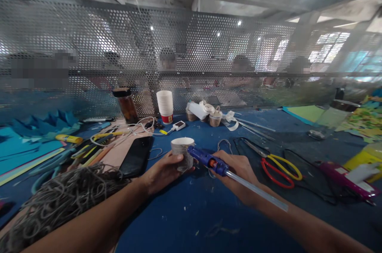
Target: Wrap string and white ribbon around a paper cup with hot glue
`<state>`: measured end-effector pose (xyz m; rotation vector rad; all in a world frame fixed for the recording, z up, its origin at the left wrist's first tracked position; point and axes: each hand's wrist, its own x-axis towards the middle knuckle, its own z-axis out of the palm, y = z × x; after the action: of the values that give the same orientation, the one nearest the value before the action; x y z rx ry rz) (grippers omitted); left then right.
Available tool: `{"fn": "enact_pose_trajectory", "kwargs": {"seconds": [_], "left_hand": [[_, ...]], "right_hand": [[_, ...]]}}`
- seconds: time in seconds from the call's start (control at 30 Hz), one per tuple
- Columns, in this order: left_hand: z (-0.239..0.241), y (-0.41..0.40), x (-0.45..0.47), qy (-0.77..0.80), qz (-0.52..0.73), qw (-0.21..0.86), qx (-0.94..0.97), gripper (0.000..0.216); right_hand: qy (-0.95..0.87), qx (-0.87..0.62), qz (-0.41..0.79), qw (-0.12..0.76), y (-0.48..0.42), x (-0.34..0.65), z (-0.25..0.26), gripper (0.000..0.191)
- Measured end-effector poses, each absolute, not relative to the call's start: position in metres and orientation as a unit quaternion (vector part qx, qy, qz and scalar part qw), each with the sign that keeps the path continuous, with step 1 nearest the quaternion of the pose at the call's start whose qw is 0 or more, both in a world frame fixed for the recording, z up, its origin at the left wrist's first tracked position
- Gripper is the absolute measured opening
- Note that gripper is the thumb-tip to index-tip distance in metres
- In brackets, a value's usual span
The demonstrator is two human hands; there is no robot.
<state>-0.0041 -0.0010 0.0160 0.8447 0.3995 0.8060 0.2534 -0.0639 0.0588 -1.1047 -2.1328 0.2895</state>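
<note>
My left hand (167, 171) is wrapped round a paper cup (182, 147), whose white rim faces up and whose side looks greyish, partly covered by my fingers. In my right hand (237, 167) is a blue hot glue gun (205, 158), with a long clear glue stick (256, 191) poking out of its back end. The gun's front end is at the cup's right side; whether it touches cannot be made out. Grey cord (222, 145) lies loosely on the table behind the gun. A large tangle of grey cord (68, 193) lies left of my left forearm.
A stack of paper cups (165, 105), a dark-lidded jar (125, 105) and a white device (179, 125) stand behind. Scissors (277, 167) and a magenta glue gun (347, 179) lie right; a phone (137, 155) lies left. A perforated metal screen (191, 46) closes off the back.
</note>
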Motion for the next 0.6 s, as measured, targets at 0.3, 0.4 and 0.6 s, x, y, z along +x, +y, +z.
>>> {"fn": "enact_pose_trajectory", "kwargs": {"seconds": [0.3, 0.4, 0.6], "left_hand": [[0.0151, 0.0009, -0.0049, 0.174, 0.372, 0.821, 0.397, 0.029], [0.0136, 0.0022, -0.0050, 0.162, 0.368, 0.824, 0.398, 0.028], [0.0137, 0.0019, -0.0052, 0.156, 0.367, 0.828, 0.394, 0.031]], "right_hand": [[-0.826, -0.426, 0.108, 0.353, -0.0632, 0.2540, 0.0586, 0.015], [-0.825, -0.427, 0.109, 0.354, -0.0640, 0.2539, 0.0607, 0.017], [-0.825, -0.424, 0.104, 0.360, -0.0642, 0.2537, 0.0613, 0.017]]}}
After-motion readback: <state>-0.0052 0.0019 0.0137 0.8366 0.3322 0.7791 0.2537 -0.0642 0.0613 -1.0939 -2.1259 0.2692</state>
